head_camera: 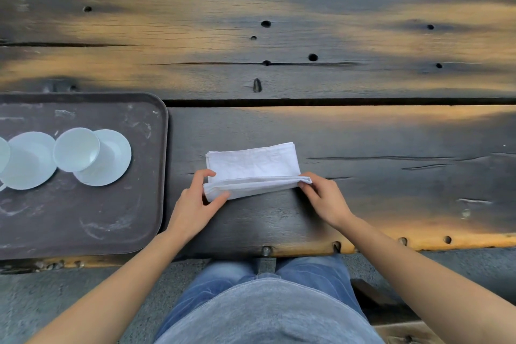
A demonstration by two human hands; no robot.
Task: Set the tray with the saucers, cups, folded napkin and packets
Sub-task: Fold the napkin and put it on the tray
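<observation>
A white cloth napkin (pixel 252 165) lies on the dark wooden table, its near edge lifted into a fold. My left hand (pixel 194 204) pinches the fold's left end between thumb and fingers. My right hand (pixel 324 198) pinches the right end. To the left sits a dark brown tray (pixel 83 218). On it are two white saucers (pixel 114 159) (pixel 29 160). A white cup (pixel 76 149) stands on the right saucer, towards its left side. Another cup (pixel 2 153) is cut off by the frame's left edge.
The table (pixel 363 134) is made of rough planks with gaps, cracks and bolt holes. Its near edge runs just in front of my lap. A dark bench or cushion lies beyond the far edge.
</observation>
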